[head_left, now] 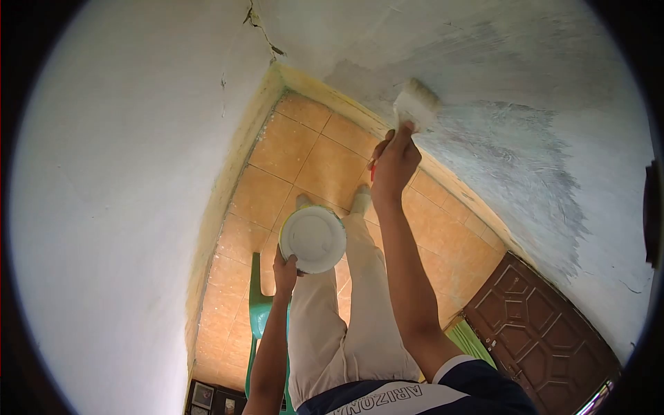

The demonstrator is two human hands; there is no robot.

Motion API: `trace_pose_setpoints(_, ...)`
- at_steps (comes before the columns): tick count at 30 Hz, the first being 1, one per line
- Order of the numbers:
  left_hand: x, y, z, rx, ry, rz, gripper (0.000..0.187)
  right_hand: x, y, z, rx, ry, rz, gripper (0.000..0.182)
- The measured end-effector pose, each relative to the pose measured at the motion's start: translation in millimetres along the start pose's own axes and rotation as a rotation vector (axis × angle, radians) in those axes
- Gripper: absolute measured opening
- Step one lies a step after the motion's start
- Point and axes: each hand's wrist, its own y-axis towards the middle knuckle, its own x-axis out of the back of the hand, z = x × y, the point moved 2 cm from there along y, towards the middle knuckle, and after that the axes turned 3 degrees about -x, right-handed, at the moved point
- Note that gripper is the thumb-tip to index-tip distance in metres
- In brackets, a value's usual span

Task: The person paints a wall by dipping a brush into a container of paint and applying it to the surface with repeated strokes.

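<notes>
My right hand (394,166) is raised and grips the handle of a wide paintbrush (417,105). Its white bristles press against the wall (526,159) on the right, beside a patch of wet, streaky grey-white paint. My left hand (285,271) holds a round container of white paint (312,238) from below, at about waist height in front of my legs. My light trousers and both feet show below the container.
I stand on a green plastic chair (259,318) over an orange tiled floor (290,152). A white wall (124,207) fills the left, with a crack (259,28) in the corner. A brown panelled door (539,339) is at lower right, and framed pictures (207,398) lie at bottom left.
</notes>
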Motion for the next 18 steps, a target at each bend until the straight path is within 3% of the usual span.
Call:
trace_pose_setpoints(5,-5,-1,4,-0.012,0.006,-0.013,0.063,-7,1,-4,0.177,0.077,-0.013,0.063)
trace_pose_setpoints(11,-7,0,-13,-0.043,0.006,0.006,0.062,-34,55,-65,-0.025,-0.168,0.051,0.061)
trace_pose_setpoints(15,-6,7,-9,-0.045,0.019,0.01,0.062,-45,64,-86,-0.221,-0.076,0.033,0.061)
trace_pose_setpoints(18,-4,9,-6,-0.027,0.017,0.015,0.062,-35,53,-68,-0.133,-0.066,0.007,0.062)
